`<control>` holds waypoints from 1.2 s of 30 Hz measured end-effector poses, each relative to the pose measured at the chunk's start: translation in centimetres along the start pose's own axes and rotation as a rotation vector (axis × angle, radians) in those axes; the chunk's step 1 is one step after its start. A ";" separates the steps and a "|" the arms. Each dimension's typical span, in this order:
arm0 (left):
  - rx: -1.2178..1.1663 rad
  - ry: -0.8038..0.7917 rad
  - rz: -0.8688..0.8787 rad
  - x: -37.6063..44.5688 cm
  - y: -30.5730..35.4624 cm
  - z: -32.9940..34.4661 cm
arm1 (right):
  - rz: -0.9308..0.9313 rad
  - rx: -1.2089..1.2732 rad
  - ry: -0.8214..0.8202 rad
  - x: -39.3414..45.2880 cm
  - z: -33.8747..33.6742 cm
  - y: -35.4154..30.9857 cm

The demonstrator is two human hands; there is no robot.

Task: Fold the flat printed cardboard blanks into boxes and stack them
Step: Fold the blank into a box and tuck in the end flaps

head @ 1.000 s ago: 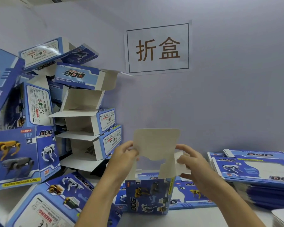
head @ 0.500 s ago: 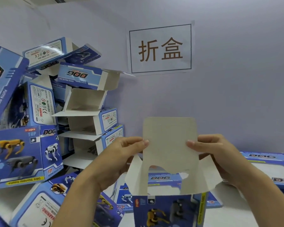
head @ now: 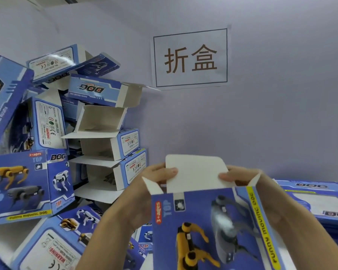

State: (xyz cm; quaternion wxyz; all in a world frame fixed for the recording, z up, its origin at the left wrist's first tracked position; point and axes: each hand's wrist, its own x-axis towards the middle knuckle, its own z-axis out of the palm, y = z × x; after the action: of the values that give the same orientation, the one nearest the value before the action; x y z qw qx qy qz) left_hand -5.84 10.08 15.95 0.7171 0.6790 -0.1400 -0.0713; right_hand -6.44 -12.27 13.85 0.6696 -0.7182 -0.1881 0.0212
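Both hands grip one blue box [head: 209, 228], held up close to camera. Left hand [head: 144, 193] pinches left edge of white top flap [head: 195, 173]. Right hand [head: 248, 184] pinches right edge. Flap stands up, small side flaps open. Dog pictures on near face. Pile of folded boxes [head: 103, 133] far left against wall. Flat blanks [head: 318, 199] stacked right. Paper sign [head: 190, 57] on wall.

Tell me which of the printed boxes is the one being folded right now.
The box held up in front between the left hand and right hand, its white flap up; the others sit piled at left.
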 end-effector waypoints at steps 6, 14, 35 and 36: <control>0.010 -0.007 0.044 0.4 -2.1 -0.5 | 0.057 0.140 0.035 0.7 -0.4 1.5; -0.067 -0.071 0.090 0.0 -1.7 -0.2 | -0.038 0.130 0.028 0.7 -0.6 0.6; 0.102 -0.006 0.308 0.4 -1.8 -0.2 | -0.085 0.094 0.110 1.1 -0.2 0.4; 0.063 -0.012 0.302 0.5 -1.8 -0.1 | -0.084 0.117 0.113 1.2 -0.3 0.5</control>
State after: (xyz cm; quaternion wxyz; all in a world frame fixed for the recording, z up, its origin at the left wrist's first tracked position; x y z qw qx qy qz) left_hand -5.18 9.91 14.20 0.6970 0.6721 -0.2471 0.0377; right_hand -5.11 -12.22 13.65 0.7203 -0.6694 -0.1785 -0.0362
